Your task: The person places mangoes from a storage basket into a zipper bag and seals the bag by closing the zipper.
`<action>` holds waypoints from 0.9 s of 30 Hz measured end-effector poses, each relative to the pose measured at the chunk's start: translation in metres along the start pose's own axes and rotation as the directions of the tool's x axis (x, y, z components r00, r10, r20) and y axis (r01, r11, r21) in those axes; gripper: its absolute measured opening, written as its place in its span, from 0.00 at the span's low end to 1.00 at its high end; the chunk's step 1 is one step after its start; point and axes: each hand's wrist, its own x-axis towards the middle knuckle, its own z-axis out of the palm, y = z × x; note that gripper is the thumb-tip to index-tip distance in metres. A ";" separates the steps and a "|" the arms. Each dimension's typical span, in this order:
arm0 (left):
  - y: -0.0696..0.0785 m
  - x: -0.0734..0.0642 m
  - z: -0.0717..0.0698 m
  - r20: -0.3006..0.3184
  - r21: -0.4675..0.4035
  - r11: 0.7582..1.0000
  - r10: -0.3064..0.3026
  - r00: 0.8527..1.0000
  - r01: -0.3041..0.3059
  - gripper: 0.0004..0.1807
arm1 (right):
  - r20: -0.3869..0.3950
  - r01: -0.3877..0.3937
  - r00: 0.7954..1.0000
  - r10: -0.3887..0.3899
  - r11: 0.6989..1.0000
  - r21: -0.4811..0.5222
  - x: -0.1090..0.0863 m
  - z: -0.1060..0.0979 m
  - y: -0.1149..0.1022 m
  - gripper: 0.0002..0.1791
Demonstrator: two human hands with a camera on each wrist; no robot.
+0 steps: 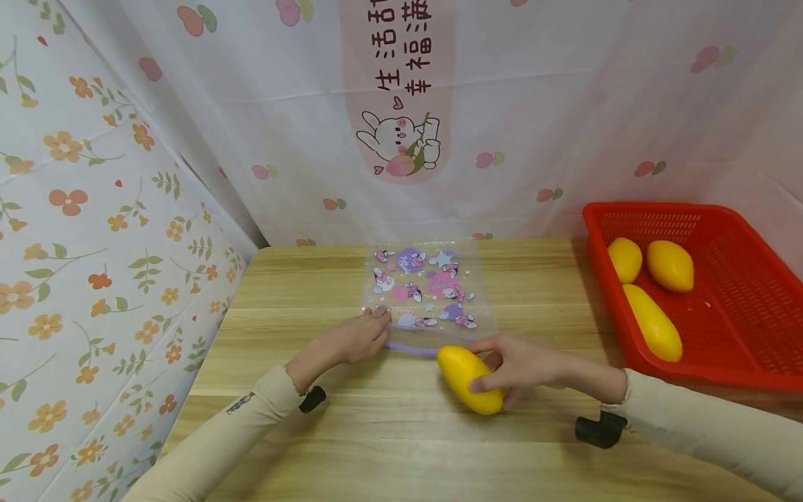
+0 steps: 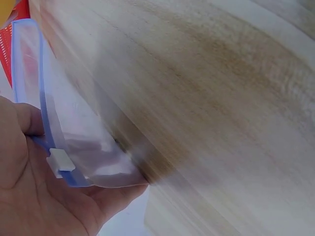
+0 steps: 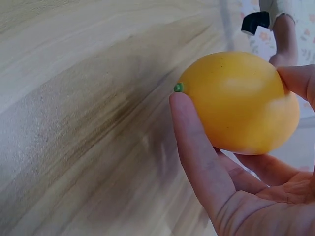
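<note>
A clear zip bag (image 1: 433, 286) with pink and purple cartoon prints lies flat on the wooden table, its purple-edged mouth facing the person and standing partly open. My left hand (image 1: 366, 335) grips the left corner of that mouth. In the left wrist view, the left hand (image 2: 44, 182) has its thumb and fingers about the purple zip strip, close to a white slider (image 2: 61, 161). With its thumb and fingers, my right hand (image 1: 523, 366) holds a yellow mango (image 1: 467, 380) at the right of the bag's mouth. A green stem end (image 3: 178, 87) shows on the mango in the right wrist view.
At the right stands a red plastic basket (image 1: 740, 293) with more yellow mangoes (image 1: 670, 266) along its left side. Printed curtains (image 1: 539, 97) hang behind the table (image 1: 301, 279) and at its left. Dark wrist mounts (image 1: 599, 429) sit under both forearms.
</note>
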 end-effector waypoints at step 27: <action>-0.002 0.002 0.002 -0.076 -0.026 1.000 -0.014 0.997 0.012 0.21 | -0.018 -0.031 0.999 0.036 0.974 0.225 0.028 0.030 0.012 0.29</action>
